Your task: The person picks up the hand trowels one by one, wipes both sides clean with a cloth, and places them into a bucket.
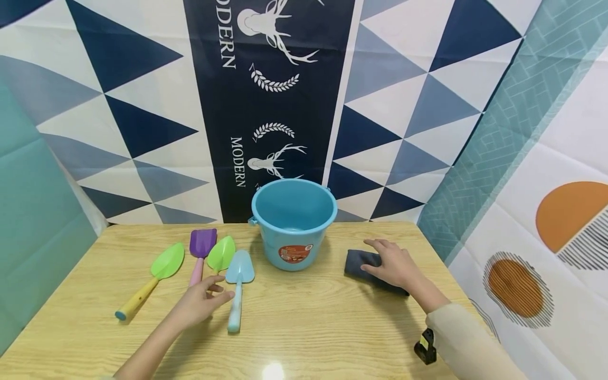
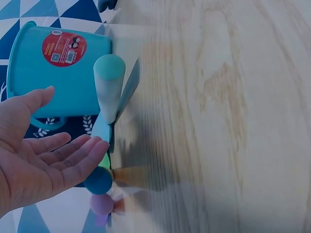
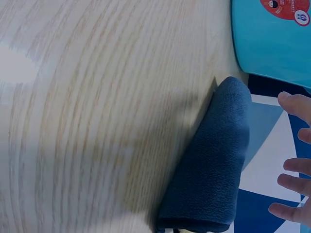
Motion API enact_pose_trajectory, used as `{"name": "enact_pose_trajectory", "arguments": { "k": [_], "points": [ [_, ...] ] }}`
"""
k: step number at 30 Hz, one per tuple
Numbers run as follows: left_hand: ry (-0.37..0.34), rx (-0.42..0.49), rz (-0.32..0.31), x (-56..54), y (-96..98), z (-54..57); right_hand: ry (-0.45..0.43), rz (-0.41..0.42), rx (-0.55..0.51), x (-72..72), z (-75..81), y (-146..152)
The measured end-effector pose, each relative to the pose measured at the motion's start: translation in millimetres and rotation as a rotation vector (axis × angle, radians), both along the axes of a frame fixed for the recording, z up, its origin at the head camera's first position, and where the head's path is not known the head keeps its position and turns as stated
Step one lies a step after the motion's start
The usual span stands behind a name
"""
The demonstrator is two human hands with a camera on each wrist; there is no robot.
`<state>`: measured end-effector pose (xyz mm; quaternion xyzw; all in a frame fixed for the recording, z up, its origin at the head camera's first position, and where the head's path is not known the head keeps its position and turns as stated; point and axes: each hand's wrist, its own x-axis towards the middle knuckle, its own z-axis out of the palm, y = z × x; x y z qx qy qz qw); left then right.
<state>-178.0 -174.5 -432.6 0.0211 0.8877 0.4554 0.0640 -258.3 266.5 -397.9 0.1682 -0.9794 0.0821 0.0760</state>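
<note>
My left hand (image 1: 199, 303) hangs over the table among the toy shovels, its fingers relaxed and holding nothing. Right of its thumb lies a light-blue trowel (image 1: 240, 268) with a pale marbled handle. Beyond the fingers are a purple shovel (image 1: 203, 243) with a pink handle, partly hidden by the hand, and a small green trowel (image 1: 221, 254). Farther left rests a green trowel (image 1: 167, 262) with a yellow handle. On the right, my right hand (image 1: 393, 264) reaches over a rolled dark-blue cloth (image 3: 209, 165). The right wrist view shows its spread fingers (image 3: 291, 211) beside the cloth, gripping nothing.
A light-blue bucket (image 1: 294, 240) with a red label stands upright at the back middle of the wooden table (image 1: 304, 327). Behind it hangs a patterned curtain (image 1: 380, 105). A small black and yellow object (image 1: 425, 347) is beside the right sleeve.
</note>
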Motion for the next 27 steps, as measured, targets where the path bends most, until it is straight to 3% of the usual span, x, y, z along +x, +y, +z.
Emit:
{"name": "enact_pose_trajectory", "arguments": {
  "k": [14,27],
  "points": [
    [-0.008,-0.1,0.045,-1.4,12.3,-8.9,-0.043,-0.004,-0.018,-4.8,-10.9,3],
    [-0.026,-0.094,0.059,-0.9,19.3,-14.0,-0.076,0.0,-0.017,-9.4,-22.7,3]
  ]
}}
